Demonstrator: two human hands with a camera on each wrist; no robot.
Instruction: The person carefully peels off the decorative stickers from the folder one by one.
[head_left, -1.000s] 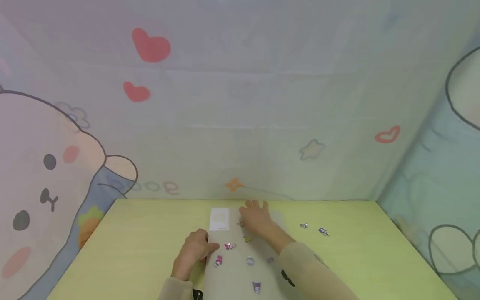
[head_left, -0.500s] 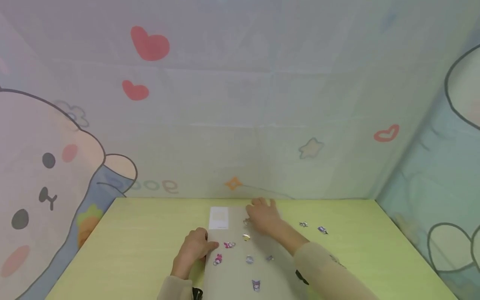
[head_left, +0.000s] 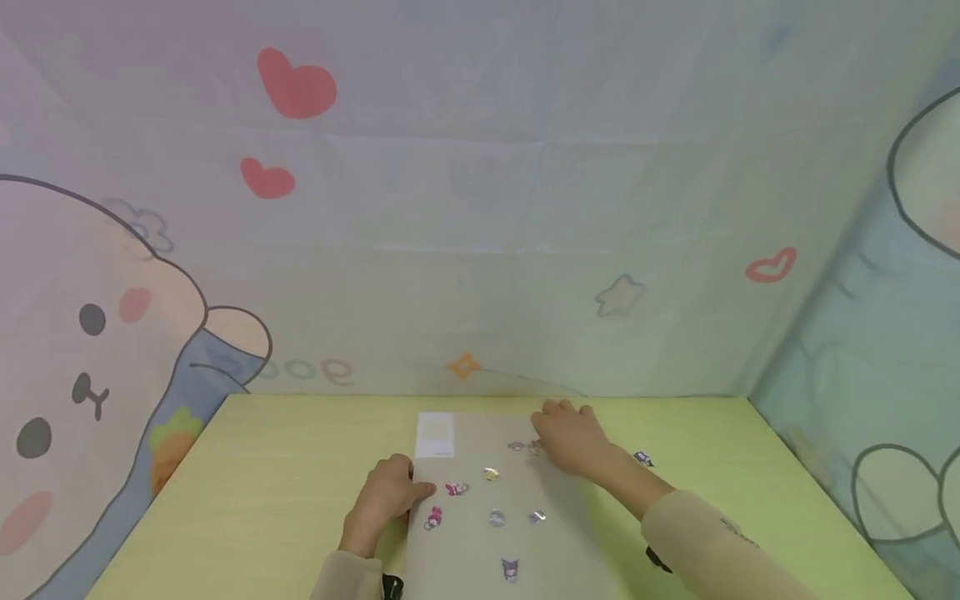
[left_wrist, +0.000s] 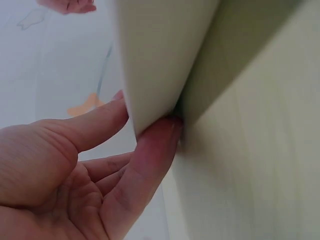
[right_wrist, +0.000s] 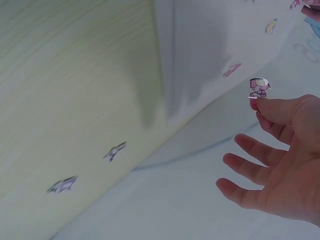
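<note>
A flat pale box (head_left: 461, 550) with several small cartoon stickers on its top lies on the table in the head view. My left hand (head_left: 384, 496) holds its left edge; the left wrist view has the thumb on the upper face and a fingertip (left_wrist: 159, 135) at the lower edge. Over the box's far right corner is my right hand (head_left: 572, 437). Its thumb and index finger pinch a pink character sticker (right_wrist: 259, 87), while the other fingers spread loosely apart. Just left of that hand, another sticker (head_left: 516, 447) lies on the box.
A white card (head_left: 435, 434) sits at the box's far left corner. On the yellow table (head_left: 300, 475), right of the box, are a purple sticker (right_wrist: 63, 184) and a smaller one (right_wrist: 115, 151). Behind the table hangs a cloth printed with hearts (head_left: 296, 83).
My right hand has moved right along the far end of the box, uncovering a sticker there. Its arm now hides one loose table sticker in the head view. The left hand stays in place.
</note>
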